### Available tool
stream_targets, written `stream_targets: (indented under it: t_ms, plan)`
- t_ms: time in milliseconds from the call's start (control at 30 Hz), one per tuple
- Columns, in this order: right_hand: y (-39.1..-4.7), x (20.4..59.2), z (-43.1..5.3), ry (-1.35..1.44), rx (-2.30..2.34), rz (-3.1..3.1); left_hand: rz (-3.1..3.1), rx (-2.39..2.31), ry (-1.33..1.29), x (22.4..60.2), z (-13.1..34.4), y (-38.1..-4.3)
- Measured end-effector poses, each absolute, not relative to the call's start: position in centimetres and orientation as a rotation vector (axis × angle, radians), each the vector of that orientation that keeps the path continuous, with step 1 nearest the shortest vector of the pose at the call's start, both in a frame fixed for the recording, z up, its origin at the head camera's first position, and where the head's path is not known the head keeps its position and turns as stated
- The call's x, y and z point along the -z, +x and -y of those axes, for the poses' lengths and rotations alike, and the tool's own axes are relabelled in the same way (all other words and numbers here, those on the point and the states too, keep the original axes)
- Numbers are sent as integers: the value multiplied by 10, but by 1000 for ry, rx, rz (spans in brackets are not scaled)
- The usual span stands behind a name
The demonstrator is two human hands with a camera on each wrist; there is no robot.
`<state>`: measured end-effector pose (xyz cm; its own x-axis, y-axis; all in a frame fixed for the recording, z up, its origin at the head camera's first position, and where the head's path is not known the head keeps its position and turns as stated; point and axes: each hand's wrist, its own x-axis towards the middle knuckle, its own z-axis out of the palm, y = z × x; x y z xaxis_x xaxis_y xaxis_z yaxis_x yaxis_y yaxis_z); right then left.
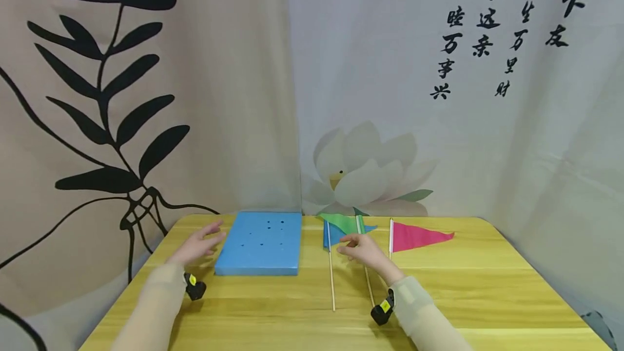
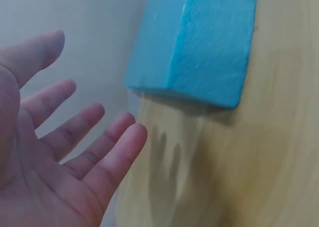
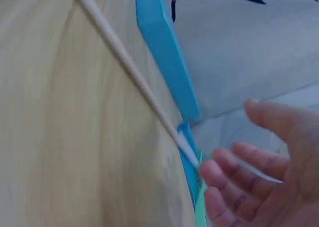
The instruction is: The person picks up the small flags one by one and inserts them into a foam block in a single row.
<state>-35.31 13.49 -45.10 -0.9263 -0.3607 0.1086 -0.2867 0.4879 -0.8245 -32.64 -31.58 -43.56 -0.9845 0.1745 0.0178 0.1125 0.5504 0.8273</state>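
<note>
Table (image 1: 263, 318) is holding blue block (image 1: 260, 234) flat, presumably keeping its holes (image 1: 281, 222) reachable; pink flag (image 1: 419, 236), green flag (image 1: 341, 222) and blue flag (image 1: 335, 235) are lying to its right; empty, loosely spread, left hand (image 1: 199, 245) is hovering beside the block, right hand (image 1: 366, 252) near the flags.

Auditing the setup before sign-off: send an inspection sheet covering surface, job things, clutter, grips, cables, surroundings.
Surface: wood-grain table.
Job things: blue board with holes; to its right, blue flag, green flag partly overlapping it, then pink flag.
Clutter: nothing seen.
Grips: left grip beside the board, fingers spread, holding nothing; right grip by the green flag, fingers relaxed, contact unclear.
Cables: nothing seen.
Surroundings: pale printed curtain behind.
</note>
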Motion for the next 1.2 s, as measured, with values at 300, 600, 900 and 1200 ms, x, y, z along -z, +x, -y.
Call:
stream_targets:
  t_ms: [300,600,900,1200]
  plan:
    - [-344,464,-112,-439,1540,-2377,-2572,-1639,149,458,310,-319]
    - [-341,473,-100,-308,1561,-2453,-2525,-1763,108,469,315,-313]
    - [-341,477,-94,-277,1501,-2562,-2526,-1786,120,478,316,-310]
    - [-336,478,-94,-279,1467,-2633,-2556,-1783,213,486,313,-307]
